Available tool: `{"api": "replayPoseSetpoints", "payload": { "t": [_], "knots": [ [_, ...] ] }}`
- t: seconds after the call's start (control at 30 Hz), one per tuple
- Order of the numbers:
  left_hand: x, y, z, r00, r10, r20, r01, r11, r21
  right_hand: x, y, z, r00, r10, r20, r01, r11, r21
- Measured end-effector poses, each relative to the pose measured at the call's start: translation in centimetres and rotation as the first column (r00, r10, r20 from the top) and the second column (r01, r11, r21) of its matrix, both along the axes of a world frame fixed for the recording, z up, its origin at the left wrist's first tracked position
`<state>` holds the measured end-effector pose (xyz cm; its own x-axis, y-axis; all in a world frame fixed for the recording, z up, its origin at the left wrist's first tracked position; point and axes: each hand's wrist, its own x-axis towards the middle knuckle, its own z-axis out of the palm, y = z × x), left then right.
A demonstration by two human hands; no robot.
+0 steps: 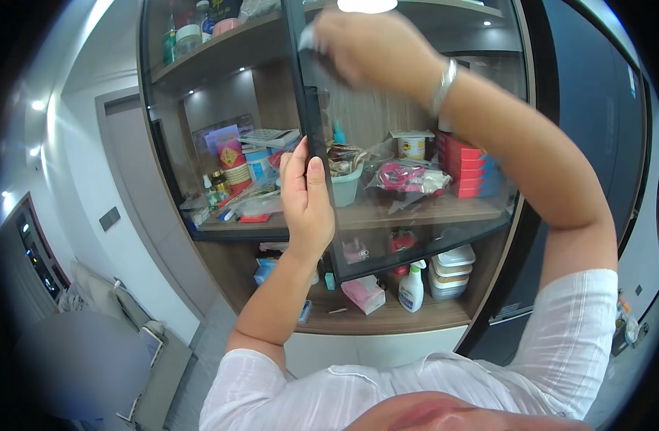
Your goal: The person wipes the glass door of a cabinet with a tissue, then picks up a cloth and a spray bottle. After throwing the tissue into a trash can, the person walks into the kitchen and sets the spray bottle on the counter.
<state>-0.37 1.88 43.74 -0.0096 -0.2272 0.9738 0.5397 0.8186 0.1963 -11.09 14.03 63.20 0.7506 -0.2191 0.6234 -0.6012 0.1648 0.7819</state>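
The glass cabinet door (pixel 423 223), with a dark frame, stands ajar in front of the shelves. My left hand (pixel 309 205) is at its free vertical edge, thumb on one side and fingers on the other, gripping the frame. Higher up, my right hand (pixel 376 50) is raised against the upper part of the glass, blurred by motion. A small white piece of cloth or tissue (pixel 308 37) pokes out from its closed fingers; which of the two I cannot tell. A silver bracelet (pixel 444 87) circles the right wrist.
Behind the glass are red boxes (pixel 467 167), a light green basket (pixel 346 185) and a bagged pink item (pixel 401 176). Lower down stand a spray bottle (pixel 411 289), a pink tissue pack (pixel 363 294) and stacked containers (pixel 451 273). A second glass panel (pixel 222 93) covers the left side.
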Motion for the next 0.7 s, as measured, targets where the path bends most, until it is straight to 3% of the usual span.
{"api": "replayPoseSetpoints", "payload": {
  "t": [0.03,0.1,0.13,0.23,0.33,0.37,0.43,0.47,0.5,0.6,0.63,0.67,0.7],
  "knots": [
    [0.0,0.0,0.0,1.000,-0.007,0.001,0.007,1.000,0.012,-0.1,-0.2,-2.0,0.999,-0.012,-0.046,0.013,1.000,0.025],
    [0.0,0.0,0.1,1.000,-0.022,0.009,0.021,0.999,0.032,-0.3,0.7,-0.7,0.998,-0.057,0.011,0.057,0.997,0.043],
    [-0.1,0.1,0.1,1.000,-0.025,0.010,0.025,0.999,0.032,-1.3,0.6,1.8,0.998,0.066,0.018,-0.066,0.998,0.009],
    [0.1,0.1,0.0,0.999,-0.032,0.005,0.031,0.999,0.034,-1.0,1.8,8.1,0.956,0.019,0.293,0.059,0.965,-0.254],
    [0.1,0.2,0.0,0.999,-0.035,0.007,0.034,0.999,0.037,-0.8,1.3,3.1,0.935,-0.280,0.217,0.292,0.956,-0.027],
    [0.1,0.1,0.1,1.000,-0.028,0.011,0.028,0.999,0.043,-0.6,1.0,-0.2,0.989,-0.084,0.118,0.082,0.996,0.019],
    [-0.1,0.1,0.2,0.998,-0.055,0.010,0.054,0.997,0.058,-0.3,1.9,-6.4,0.986,-0.149,-0.077,0.157,0.981,0.116],
    [-0.1,0.2,0.3,0.996,-0.089,0.000,0.089,0.993,0.072,0.0,2.5,-7.8,0.986,-0.163,-0.039,0.168,0.947,0.272],
    [-0.2,0.2,0.2,0.993,-0.122,-0.008,0.122,0.989,0.087,-0.3,2.6,-7.7,0.985,-0.160,-0.059,0.170,0.952,0.255],
    [-0.5,-0.2,0.0,0.993,-0.114,-0.026,0.115,0.992,0.048,-1.1,2.4,-4.1,0.985,-0.144,-0.093,0.158,0.973,0.167],
    [-0.5,-0.4,0.0,0.996,-0.093,-0.015,0.094,0.995,0.047,-1.8,1.3,-1.6,0.993,-0.077,-0.090,0.080,0.996,0.027],
    [-0.5,-0.5,0.0,0.997,-0.072,-0.005,0.072,0.996,0.043,-1.8,1.4,0.7,0.999,0.030,0.036,-0.030,1.000,0.006],
    [-0.5,-0.6,0.1,0.999,-0.052,0.008,0.051,0.998,0.039,-0.9,1.8,3.4,0.944,-0.214,0.251,0.206,0.977,0.055]
  ]
}}
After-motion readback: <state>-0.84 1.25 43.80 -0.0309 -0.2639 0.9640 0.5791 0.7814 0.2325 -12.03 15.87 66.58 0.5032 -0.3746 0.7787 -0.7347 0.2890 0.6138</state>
